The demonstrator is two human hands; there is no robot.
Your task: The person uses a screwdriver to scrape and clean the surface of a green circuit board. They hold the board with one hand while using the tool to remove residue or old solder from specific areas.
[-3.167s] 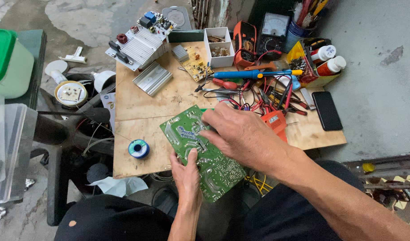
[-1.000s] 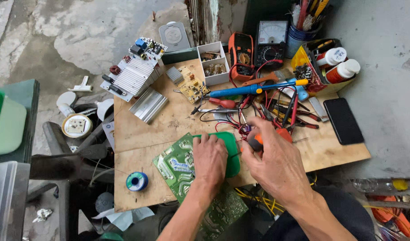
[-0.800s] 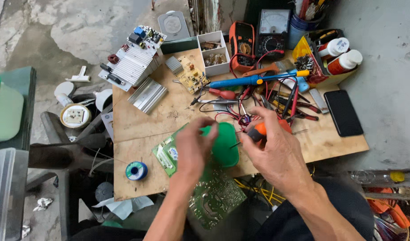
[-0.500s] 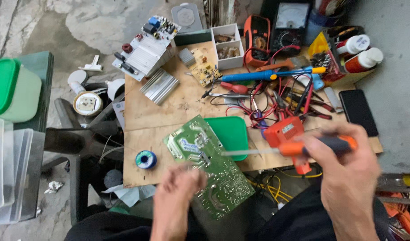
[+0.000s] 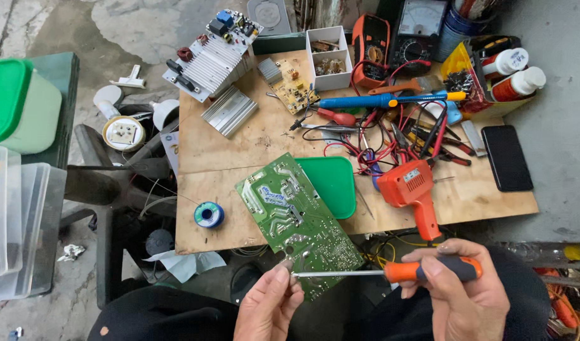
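While the right hand (image 5: 457, 297) is gripping the orange-handled screwdriver (image 5: 391, 272), the left hand (image 5: 268, 306) is pinching its shaft tip over the green circuit board (image 5: 296, 221), beside the orange soldering gun (image 5: 411, 192).

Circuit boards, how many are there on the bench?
3. A big green circuit board hangs over the front edge by the hands. A small yellowish board lies near the back. A white board with a metal block overhangs the back left corner. Others may hide under tools.
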